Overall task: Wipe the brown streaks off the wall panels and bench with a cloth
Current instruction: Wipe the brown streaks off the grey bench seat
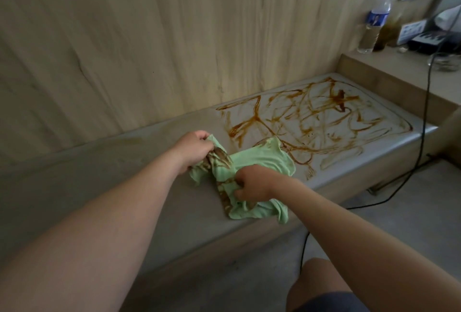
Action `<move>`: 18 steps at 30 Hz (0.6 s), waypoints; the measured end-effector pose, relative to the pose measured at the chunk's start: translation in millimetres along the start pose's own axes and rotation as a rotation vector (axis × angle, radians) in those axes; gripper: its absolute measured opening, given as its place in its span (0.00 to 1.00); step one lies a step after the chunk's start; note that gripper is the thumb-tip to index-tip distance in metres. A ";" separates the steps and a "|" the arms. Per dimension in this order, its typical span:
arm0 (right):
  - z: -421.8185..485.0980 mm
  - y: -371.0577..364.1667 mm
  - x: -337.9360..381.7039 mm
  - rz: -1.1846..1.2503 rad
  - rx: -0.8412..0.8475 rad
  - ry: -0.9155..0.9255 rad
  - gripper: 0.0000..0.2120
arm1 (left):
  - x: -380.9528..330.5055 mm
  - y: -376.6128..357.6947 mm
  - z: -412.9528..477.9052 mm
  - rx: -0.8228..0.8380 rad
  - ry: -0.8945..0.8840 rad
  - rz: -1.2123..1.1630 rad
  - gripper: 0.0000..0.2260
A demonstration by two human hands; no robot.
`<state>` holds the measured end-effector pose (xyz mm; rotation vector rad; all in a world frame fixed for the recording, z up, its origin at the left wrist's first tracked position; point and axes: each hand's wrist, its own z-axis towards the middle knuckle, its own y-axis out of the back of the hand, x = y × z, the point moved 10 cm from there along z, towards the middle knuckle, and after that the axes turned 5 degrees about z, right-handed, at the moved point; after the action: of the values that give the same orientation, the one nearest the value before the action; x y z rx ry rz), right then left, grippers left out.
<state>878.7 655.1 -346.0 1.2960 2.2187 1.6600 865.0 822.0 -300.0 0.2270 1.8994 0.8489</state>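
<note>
A light green cloth point(264, 162), stained brown in places, lies bunched on the grey bench point(104, 187). My left hand point(193, 149) grips its far left corner, and my right hand point(254, 183) grips a fold nearer the front edge. Brown streaks point(311, 117) cover the right part of the bench beyond the cloth. The left part of the bench looks plain grey. The wood-grain wall panels point(149, 37) rise behind the bench and show no strong streaks from here.
A raised shelf point(389, 67) at the right end carries a water bottle point(374, 24), a dark bottle, a small keyboard device point(431, 39) and a glass dish. A black cable point(424, 124) hangs from it to the floor. My knee point(321, 284) is at the bottom.
</note>
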 end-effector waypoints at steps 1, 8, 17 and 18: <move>-4.6 4.1 1.2 0.088 0.055 0.022 0.13 | -3.6 2.2 -2.5 0.019 -0.023 0.018 0.06; -36.2 75.8 -64.8 0.674 -0.014 -0.102 0.03 | -35.5 -2.4 5.7 0.083 -0.171 -0.070 0.06; -8.4 62.8 -72.0 -0.026 -0.363 -0.046 0.23 | -30.7 -63.4 6.0 0.145 -0.291 0.647 0.15; -1.0 52.9 -61.9 -0.023 -0.370 0.028 0.24 | -18.6 -72.3 2.1 0.226 -0.277 0.717 0.16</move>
<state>947.8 616.4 -326.9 1.1514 1.8114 1.9688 890.5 760.5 -333.8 1.1527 1.6484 0.9939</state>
